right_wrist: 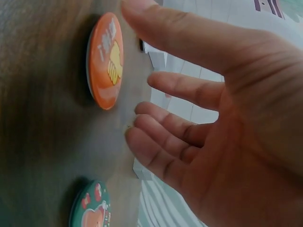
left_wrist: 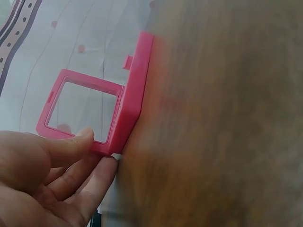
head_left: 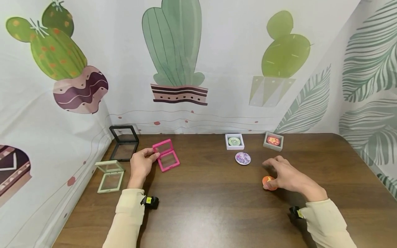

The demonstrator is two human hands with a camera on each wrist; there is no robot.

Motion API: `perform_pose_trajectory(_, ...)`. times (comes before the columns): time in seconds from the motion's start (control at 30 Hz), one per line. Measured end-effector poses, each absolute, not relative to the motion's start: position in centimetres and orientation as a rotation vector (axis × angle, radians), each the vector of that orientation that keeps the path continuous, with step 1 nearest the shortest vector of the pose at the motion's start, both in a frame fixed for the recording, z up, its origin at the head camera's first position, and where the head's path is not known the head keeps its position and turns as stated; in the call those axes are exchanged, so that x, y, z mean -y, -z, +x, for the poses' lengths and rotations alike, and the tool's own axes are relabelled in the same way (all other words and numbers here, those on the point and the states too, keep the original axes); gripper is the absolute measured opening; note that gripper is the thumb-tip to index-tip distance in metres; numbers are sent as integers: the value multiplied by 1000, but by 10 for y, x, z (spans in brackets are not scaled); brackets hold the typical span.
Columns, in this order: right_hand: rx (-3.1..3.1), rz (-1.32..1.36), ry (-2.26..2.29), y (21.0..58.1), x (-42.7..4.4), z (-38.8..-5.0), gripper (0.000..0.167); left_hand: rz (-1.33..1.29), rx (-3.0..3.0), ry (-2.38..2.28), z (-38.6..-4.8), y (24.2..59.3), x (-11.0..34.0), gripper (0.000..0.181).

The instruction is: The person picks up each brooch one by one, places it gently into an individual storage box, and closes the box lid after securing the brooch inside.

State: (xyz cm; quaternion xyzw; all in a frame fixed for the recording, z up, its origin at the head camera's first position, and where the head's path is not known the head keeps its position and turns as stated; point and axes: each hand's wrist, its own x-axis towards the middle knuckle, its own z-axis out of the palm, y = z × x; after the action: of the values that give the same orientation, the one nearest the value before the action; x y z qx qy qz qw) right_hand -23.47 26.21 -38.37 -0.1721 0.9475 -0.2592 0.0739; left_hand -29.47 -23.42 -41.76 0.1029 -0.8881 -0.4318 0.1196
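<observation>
My left hand (head_left: pixel 142 165) pinches the lid of a pink hinged display case (head_left: pixel 169 161) with a clear window. In the left wrist view, the thumb lies on the lid's frame and fingertips are behind it, with the case (left_wrist: pixel 129 113) unfolded. My right hand (head_left: pixel 286 175) hovers over an orange round badge (head_left: pixel 269 183), thumb nearest to it. From the right wrist view, the fingers are spread and loosely bent, apart from the orange badge (right_wrist: pixel 105 61). A dark green badge (right_wrist: pixel 92 205) lies close by; the right hand or arm hides it in the head view.
A black case (head_left: pixel 124 151) and a pale green case (head_left: pixel 111 182) stand unfolded at the left. Toward the back right are a white case (head_left: pixel 234 147) with a green badge, a grey case (head_left: pixel 273 147) with a red badge, and a loose purple badge (head_left: pixel 243 158).
</observation>
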Motion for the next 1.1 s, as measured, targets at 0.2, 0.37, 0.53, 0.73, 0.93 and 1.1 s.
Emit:
perform_pose_trajectory(0.2,-2809,-506,738,383,-262,-232,70,308,2590,1269,-291,419,232,23)
perform_pose_trajectory(0.37,-2781,-474,711,383,-263,-231,63,303,2581,1272,-290,419,230,24)
perform_pose_trajectory(0.53,-2767,-456,691,383,-264,-232,59,285,2588,1294,-287,419,231,27)
perform_pose_trajectory(0.73,-2787,-466,667,382,-262,-231,55,138,2669,1421,-283,417,237,67)
perform_pose_trajectory(0.93,-2820,-416,615,379,-261,-230,54,-26,2875,1335,-281,417,239,111)
perform_pose_trajectory(1.1,-2840,-411,583,380,-259,-229,50,-131,2972,1239,-280,420,239,122)
